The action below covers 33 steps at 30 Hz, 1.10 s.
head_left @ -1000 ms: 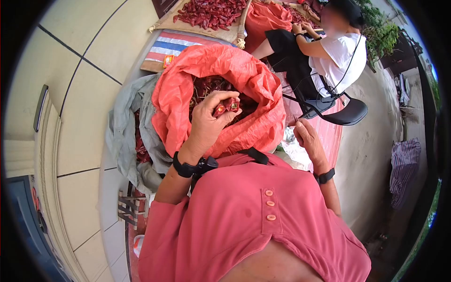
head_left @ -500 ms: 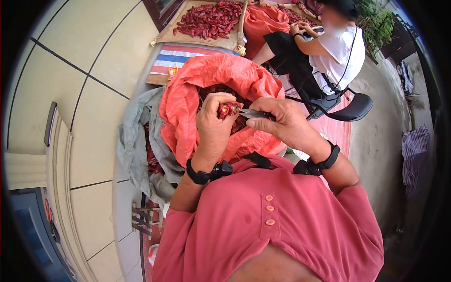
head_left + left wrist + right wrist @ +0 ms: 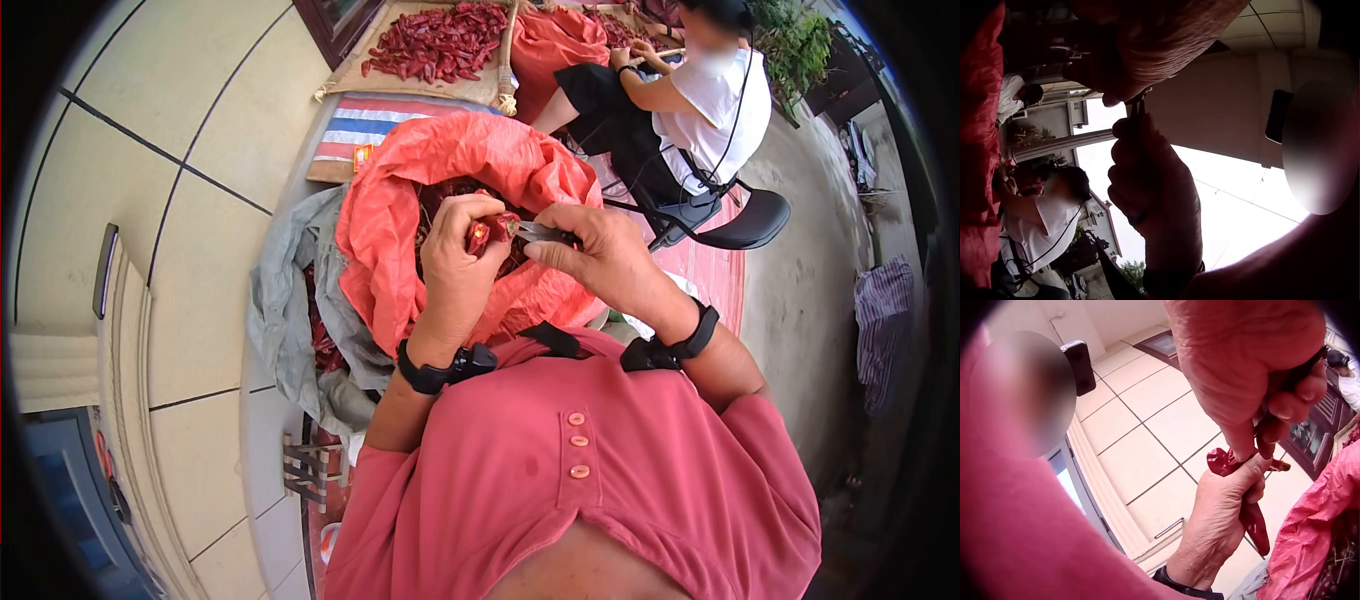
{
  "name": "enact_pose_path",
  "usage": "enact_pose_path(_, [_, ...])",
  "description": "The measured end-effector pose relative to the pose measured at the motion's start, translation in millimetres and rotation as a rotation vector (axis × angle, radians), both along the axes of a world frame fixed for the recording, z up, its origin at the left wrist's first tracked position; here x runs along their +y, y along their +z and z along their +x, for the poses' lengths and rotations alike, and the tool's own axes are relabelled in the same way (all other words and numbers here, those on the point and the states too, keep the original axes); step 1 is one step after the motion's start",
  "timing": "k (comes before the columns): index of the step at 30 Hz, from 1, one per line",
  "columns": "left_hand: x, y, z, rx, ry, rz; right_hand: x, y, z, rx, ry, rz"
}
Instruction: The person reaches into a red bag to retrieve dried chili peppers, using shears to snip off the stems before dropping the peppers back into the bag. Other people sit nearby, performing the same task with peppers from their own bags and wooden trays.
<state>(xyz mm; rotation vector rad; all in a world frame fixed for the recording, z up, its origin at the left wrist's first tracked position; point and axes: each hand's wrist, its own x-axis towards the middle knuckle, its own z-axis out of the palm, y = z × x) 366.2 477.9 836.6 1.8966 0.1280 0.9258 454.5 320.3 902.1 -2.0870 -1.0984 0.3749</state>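
My left hand (image 3: 458, 265) grips dried red chili peppers (image 3: 506, 226) over the mouth of a red woven sack (image 3: 380, 225). The stem ends point to the right, and one end shows orange inside. My right hand (image 3: 612, 258) holds small scissors (image 3: 540, 232), the metal blades reaching the stem end of a pepper. Two narrow blades stand up from the right hand (image 3: 1157, 181) in the left wrist view. Seen from the right wrist, a pepper's (image 3: 1255, 528) body hangs below the left hand (image 3: 1213, 503), while the right palm hides most of the scissors.
A grey sack (image 3: 285, 300) with more peppers stands at the left. Behind the red sack are a striped cloth (image 3: 385, 122) and a tray (image 3: 345, 82) heaped with peppers. Another person (image 3: 715, 115) sits on a black chair (image 3: 755, 220) at the back right.
My right hand has come up from the right side to the peppers, bringing the scissors to their stem ends. Over the last half second one pepper end has shifted slightly right.
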Motion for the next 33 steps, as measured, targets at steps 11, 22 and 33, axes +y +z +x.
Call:
enact_pose_path(11, [8,-7,-18,0.088,-0.191,-0.091,0,-8,2,0.029,0.018,-0.086])
enact_pose_path(22, [4,-15,-13,0.123,-0.148,-0.019,3,-30,-4,-0.04,-0.042,-0.023])
enact_pose_path(33, [-12,-36,-16,0.128,-0.402,-0.814,-4,-46,2,0.864,0.053,0.263])
